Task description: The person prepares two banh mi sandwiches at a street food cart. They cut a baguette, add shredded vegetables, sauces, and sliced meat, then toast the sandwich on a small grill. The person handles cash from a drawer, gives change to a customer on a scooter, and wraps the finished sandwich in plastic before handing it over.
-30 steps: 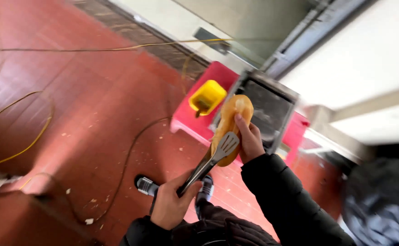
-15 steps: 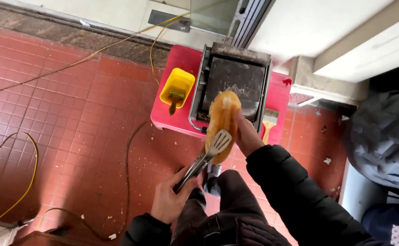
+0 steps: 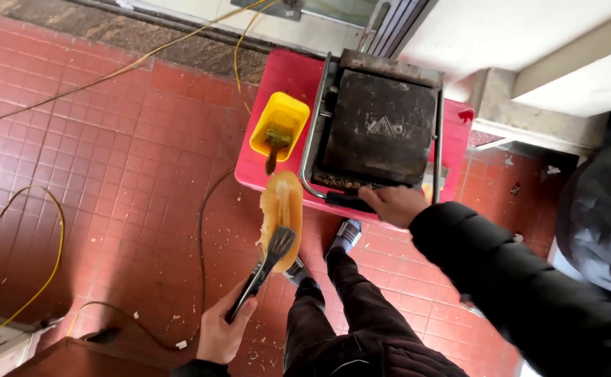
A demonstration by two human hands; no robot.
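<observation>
My left hand (image 3: 222, 331) grips metal tongs (image 3: 267, 265) that clamp a long golden bread roll (image 3: 282, 206), held up over the floor to the left of the press. My right hand (image 3: 393, 204) rests on the black front handle (image 3: 351, 201) of a closed sandwich press (image 3: 379, 126), fingers curled around it. The press sits on a low red plastic table (image 3: 277, 77). A yellow tub with a brush (image 3: 280, 127) stands on the table just left of the press.
Red tiled floor (image 3: 110, 174) strewn with crumbs. Yellow and black cables (image 3: 201, 230) run across it towards the wall. My shoes (image 3: 347, 234) stand close in front of the table. A grey bundle (image 3: 599, 230) lies at the right edge.
My right hand let go of the roll and moved right onto the press handle. The tongs now carry the roll alone, shifted left and lower. The view swung closer over the table.
</observation>
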